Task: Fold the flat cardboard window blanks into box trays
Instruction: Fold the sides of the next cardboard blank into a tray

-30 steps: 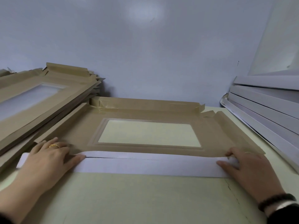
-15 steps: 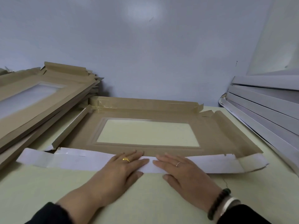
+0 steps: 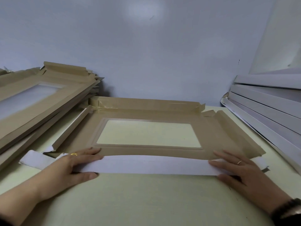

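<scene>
A plain pale blue-grey wall (image 3: pixel 146 54) fills the upper part of the view, with a soft round patch of reflected light (image 3: pixel 144 9) near its top and a small dark mark to the right. A second, lighter wall (image 3: pixel 283 38) meets it at the right-hand corner. Below lies a pale yellow-green tabletop (image 3: pixel 146 201), smooth and matt, running back to the foot of the wall.

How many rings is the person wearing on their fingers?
2. A gold ring sits on the left hand, which presses the near white flap. A thin ring sits on the right hand at the flap's other end. The thumbs' undersides are hidden.
</scene>
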`<state>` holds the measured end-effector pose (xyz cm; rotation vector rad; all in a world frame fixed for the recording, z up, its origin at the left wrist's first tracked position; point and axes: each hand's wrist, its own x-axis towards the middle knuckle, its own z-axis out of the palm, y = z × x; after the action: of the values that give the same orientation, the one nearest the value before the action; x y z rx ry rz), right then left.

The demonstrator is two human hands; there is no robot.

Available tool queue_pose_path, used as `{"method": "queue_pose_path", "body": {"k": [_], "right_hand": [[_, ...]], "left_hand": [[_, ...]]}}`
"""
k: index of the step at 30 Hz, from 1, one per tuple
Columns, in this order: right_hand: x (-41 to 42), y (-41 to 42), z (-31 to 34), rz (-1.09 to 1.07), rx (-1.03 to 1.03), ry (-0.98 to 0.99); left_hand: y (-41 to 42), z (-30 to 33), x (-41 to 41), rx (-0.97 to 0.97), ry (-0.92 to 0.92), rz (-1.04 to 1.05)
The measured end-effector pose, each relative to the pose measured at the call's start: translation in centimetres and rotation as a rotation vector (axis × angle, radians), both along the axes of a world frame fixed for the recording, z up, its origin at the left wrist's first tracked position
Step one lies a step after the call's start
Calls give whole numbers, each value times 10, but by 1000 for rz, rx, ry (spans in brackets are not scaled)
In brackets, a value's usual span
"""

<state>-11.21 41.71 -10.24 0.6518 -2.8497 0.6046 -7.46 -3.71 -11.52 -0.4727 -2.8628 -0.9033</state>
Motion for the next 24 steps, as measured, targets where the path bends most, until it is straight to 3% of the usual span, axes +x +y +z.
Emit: {"method": "queue_pose_path", "body": {"k": [6,18,24], "right_hand": [[3,7,4,-71,-4,59],[1,5,8,-256,-16,208],[-11,1,5,-318,15,223]], "left_hand": [[-35,-4,2,-49,36,158],[-37,6,3,-156,273,364],[-30,9,-8,-274,269,486]]}}
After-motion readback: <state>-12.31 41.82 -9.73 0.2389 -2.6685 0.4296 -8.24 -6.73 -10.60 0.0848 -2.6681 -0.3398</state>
